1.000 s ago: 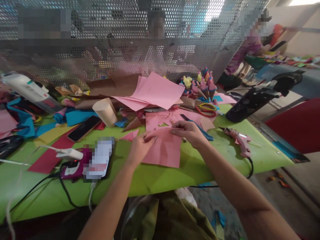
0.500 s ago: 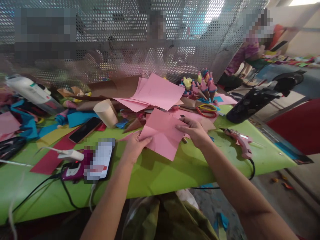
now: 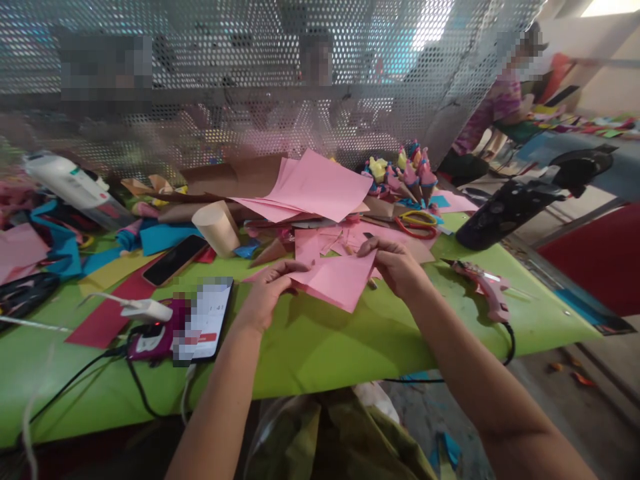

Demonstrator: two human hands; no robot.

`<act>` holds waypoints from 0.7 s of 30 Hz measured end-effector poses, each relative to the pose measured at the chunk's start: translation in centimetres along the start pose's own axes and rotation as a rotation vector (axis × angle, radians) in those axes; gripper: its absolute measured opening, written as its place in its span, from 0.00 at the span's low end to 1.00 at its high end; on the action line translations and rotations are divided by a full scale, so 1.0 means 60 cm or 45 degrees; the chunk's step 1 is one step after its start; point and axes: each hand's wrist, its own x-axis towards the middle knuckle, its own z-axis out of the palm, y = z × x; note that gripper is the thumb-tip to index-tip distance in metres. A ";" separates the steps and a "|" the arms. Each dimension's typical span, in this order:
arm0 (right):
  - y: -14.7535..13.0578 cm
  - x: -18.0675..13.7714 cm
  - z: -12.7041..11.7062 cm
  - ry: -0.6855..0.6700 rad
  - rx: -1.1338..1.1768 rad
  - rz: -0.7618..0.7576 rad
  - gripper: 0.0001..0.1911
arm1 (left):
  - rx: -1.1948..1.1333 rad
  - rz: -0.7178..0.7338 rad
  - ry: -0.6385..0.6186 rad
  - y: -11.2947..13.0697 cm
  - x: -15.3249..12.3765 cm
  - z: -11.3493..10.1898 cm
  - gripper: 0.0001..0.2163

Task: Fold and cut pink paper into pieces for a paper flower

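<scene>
Surface (image 3: 320, 367): bright green, strewn with coloured paper (image 3: 163, 238) | left hand (image 3: 266, 293), right hand (image 3: 397, 268): each pinching one side of the pink sheet (image 3: 340, 283), bent, in front of the paper stack (image 3: 317, 190) | right: glue gun (image 3: 483, 287) lying | room: perforated metal screen (image 3: 250, 107) behind, another person (image 3: 500, 110) far right

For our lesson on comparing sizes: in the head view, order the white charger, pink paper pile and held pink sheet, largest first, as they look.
1. Pink paper pile
2. Held pink sheet
3. White charger
</scene>
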 end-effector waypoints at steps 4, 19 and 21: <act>-0.010 -0.001 -0.008 0.018 -0.172 -0.169 0.10 | 0.026 0.052 -0.212 0.018 -0.008 -0.011 0.19; -0.007 -0.026 0.017 -0.282 -0.267 -0.147 0.15 | 0.327 -0.088 -0.310 -0.014 0.000 0.021 0.16; 0.000 -0.024 0.018 -0.194 -0.138 -0.078 0.18 | 0.292 -0.067 -0.231 -0.016 0.002 0.021 0.16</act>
